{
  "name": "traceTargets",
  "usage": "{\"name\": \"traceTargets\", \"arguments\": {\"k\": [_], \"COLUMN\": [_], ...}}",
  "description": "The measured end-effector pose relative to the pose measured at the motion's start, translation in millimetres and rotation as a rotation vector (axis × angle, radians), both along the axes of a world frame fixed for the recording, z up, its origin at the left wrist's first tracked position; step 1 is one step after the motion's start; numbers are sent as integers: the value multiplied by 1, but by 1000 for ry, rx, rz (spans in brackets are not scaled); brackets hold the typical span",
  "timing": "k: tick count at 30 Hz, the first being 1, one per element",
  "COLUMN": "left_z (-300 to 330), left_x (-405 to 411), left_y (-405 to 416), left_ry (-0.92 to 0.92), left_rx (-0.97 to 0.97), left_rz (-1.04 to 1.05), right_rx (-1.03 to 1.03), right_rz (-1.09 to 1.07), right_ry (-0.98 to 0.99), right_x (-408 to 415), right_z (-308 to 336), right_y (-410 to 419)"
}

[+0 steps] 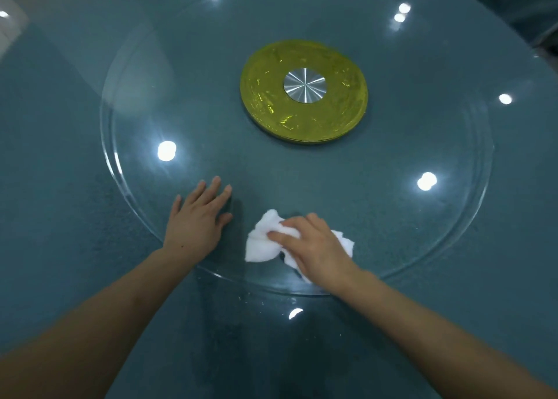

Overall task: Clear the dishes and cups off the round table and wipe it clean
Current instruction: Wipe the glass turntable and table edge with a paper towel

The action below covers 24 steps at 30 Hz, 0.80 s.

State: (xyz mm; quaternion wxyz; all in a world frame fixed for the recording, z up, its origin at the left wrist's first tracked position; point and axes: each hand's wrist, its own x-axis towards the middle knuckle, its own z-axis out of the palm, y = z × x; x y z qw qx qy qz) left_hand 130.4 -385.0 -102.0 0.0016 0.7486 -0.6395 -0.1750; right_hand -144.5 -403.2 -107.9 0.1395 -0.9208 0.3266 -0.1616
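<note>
A round teal table (60, 187) carries a clear glass turntable (407, 238) on a yellow-green base (305, 117) with a silver hub. No dishes or cups are in sight. My right hand (314, 244) presses a crumpled white tissue (261, 241) onto the glass near its front edge. My left hand (199, 217) lies flat on the glass just left of the tissue, fingers spread, holding nothing.
Ceiling lights reflect as bright spots across the glass. Small crumbs or flecks (250, 302) lie on the table just below the turntable's front rim. The table's far right edge (540, 51) shows against a dark background.
</note>
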Motion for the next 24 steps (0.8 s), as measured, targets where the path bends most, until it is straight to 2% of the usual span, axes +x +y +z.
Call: {"name": "traceTargets", "arguments": {"k": [2,5,8,10,12,16,19,21,24], "left_z": [0,-2,-4,-4,-4,3,4,3,2], "left_x": [0,-3,-5,-5,-4,-2,0,-4,-18], "left_y": [-1,-1,1,0,-2,-6,-3,9,31], "left_ry": [7,-2,-9,-5,-14,-28,-12,30,89], "left_rx": [3,12,19,28,45,82,40,-87,-238], "left_rz": [-16,-16,-9,-7,-11,-41,-44,-50,-32], "right_rx": [-34,-103,-44,-51,-19,159,230,239,134], "right_rz": [-123,-482,-645,-533,-324,38,251,220,-74], "right_ry": [13,-1,-36,-40,-61,-80,-32,-63,-117], "right_x": [-13,-9,15,29,31,-2,-39,-54,-56], "right_z": [3,8,4,-1,-5,0,16,29,39], "right_y": [-47,-142,-159,-127,-72,34,53,34,-24]}}
